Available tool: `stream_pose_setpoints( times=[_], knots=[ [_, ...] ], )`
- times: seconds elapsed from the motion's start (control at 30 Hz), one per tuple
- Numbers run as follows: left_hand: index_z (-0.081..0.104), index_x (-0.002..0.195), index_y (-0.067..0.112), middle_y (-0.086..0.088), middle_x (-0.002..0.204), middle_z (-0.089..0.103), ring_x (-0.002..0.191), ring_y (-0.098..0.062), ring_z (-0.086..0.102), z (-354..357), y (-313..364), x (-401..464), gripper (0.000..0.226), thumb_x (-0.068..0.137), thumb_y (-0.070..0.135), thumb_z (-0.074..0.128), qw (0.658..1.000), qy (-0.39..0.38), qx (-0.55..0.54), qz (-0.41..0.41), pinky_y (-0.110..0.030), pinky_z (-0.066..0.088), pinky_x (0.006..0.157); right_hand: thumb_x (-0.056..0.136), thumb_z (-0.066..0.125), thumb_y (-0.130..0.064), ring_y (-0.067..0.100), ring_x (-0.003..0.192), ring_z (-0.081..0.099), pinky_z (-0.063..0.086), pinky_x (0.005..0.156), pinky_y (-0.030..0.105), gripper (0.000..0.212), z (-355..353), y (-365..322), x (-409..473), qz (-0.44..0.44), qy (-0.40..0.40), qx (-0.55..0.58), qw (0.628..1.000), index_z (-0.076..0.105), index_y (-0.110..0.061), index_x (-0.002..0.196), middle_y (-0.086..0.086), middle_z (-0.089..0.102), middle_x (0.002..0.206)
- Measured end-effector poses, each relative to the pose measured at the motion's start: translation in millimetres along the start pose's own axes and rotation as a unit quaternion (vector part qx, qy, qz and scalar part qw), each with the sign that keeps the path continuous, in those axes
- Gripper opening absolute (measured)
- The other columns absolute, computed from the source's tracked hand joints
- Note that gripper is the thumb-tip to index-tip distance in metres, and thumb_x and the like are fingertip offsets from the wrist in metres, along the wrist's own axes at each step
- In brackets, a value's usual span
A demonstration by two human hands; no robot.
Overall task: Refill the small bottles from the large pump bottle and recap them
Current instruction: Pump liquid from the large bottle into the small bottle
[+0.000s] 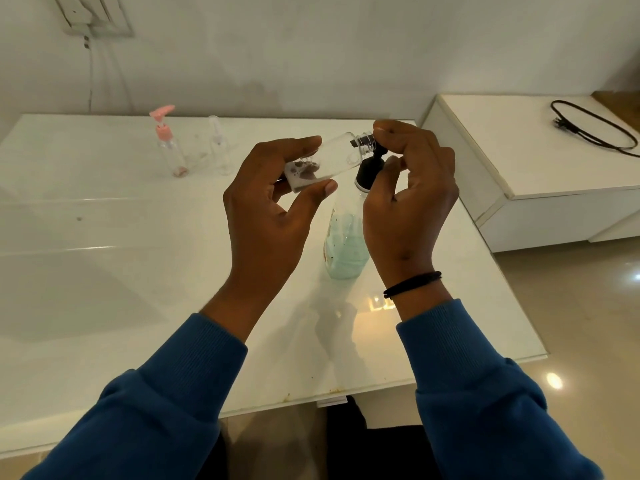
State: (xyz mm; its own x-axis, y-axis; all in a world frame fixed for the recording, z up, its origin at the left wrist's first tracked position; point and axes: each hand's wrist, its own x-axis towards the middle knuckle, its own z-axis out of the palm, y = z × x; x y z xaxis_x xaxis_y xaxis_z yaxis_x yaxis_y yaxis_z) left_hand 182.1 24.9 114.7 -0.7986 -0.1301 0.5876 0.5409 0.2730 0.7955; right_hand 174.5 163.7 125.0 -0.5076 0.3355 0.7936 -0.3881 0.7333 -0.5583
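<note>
While your left hand (pixel 277 199) curls round the base end of a small clear plastic bottle (pixel 329 161), thumb under it and fingers over the top, you hold that bottle tilted well above the glossy white table (pixel 138 271), its uncapped threaded neck pointing up and to your right. A little foamy liquid sits at the lower end of the small clear plastic bottle, against your fingers. Your right hand (pixel 405 202) is loosely curled, with the thumb and forefinger closed on the black pump head (pixel 372 161) of the large clear pump bottle (pixel 346 244); the spout of that head meets the open neck of the small bottle, though whether it reaches inside is hard to tell. The large pump bottle stands upright on the table directly below both hands, holding pale green liquid, and your right palm covers part of its shoulder. A black band (pixel 412 284) circles your right wrist, and blue ribbed sleeves (pixel 194 375) cover both forearms. Well apart from your hands, near the far edge of the table, stand a small clear bottle with a pink pump top (pixel 169 147) and, just beside it, a slim clear bottle (pixel 220 147). A black cable (pixel 595 128) lies looped on the low white cabinet (pixel 519 181) to your right.
</note>
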Motion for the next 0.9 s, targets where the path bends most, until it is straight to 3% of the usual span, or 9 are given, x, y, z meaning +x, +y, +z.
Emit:
stream_pose_setpoints(
  times=[0.27,0.47,0.67,0.9],
  knots=[
    [0.065,0.123,0.009,0.001,0.12,0.067,0.108,-0.011,0.067,-0.4,-1.4,-2.4,0.039,0.089,0.022,0.078,1.0,-0.01,0.002,-0.003,-0.016,0.053,0.09,0.086,0.056,0.011,0.023,0.097,0.065,0.053,0.08,0.045,0.032,2.1,7.5,-7.6,0.002,-0.006,-0.001,1.0,0.073,-0.008,0.105,0.001,0.073,0.11],
    [0.065,0.123,0.011,0.002,0.121,0.067,0.109,-0.01,0.067,-0.6,0.3,0.7,0.039,0.089,0.024,0.078,1.0,-0.005,0.004,0.0,-0.014,0.052,0.09,0.084,0.054,0.012,0.023,0.09,0.062,0.052,0.073,0.041,0.034,-2.6,2.0,4.1,-0.028,0.0,-0.001,1.0,0.074,-0.01,0.1,-0.012,0.068,0.106],
    [0.065,0.123,0.009,0.0,0.12,0.068,0.108,-0.011,0.067,-2.3,-2.3,-1.1,0.039,0.089,0.022,0.078,1.0,-0.014,0.002,-0.003,-0.018,0.054,0.091,0.086,0.055,0.014,0.024,0.098,0.066,0.052,0.083,0.035,0.032,3.7,6.9,-8.0,-0.003,-0.002,0.009,1.0,0.072,-0.005,0.105,0.003,0.073,0.11],
    [0.065,0.123,0.012,0.002,0.122,0.067,0.109,-0.011,0.067,-2.2,-0.1,1.2,0.039,0.089,0.023,0.078,1.0,-0.006,-0.001,-0.011,-0.014,0.052,0.09,0.087,0.054,0.01,0.022,0.093,0.062,0.049,0.079,0.029,0.031,-1.3,-4.3,3.4,-0.011,-0.004,-0.002,1.0,0.074,-0.007,0.103,0.0,0.074,0.104]
  ],
)
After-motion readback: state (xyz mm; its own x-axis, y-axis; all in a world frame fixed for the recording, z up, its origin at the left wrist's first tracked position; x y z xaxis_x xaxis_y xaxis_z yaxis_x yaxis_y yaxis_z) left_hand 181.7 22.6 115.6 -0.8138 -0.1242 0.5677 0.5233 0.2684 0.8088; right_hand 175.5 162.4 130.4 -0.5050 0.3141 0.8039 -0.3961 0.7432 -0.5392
